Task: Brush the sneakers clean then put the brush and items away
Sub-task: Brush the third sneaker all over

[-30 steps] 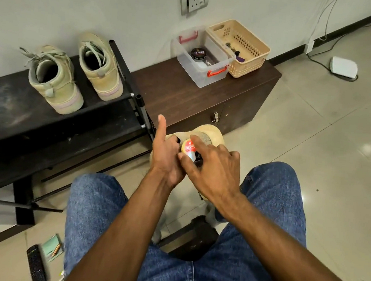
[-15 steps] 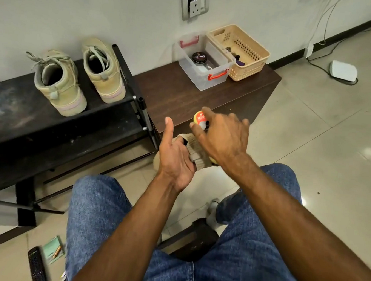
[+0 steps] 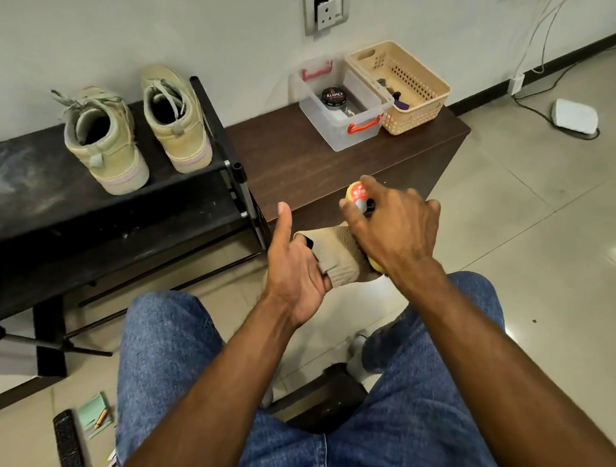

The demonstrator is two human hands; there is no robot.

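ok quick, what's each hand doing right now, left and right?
Left hand: holding the beige sneaker, thumb sticking up.
Right hand: fingers gripping a small yellow and red item; cannot tell what it is.

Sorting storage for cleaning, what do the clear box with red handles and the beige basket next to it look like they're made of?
Clear box: looks like translucent, glossy plastic; the tin inside shows through its wall. Beige basket: apparently moulded matte plastic, with rows of punched holes.

A black rack (image 3: 24,186) holds two sneakers (image 3: 136,132) — a brown bench (image 3: 287,157) holds a clear box (image 3: 342,104) and a basket (image 3: 405,85).
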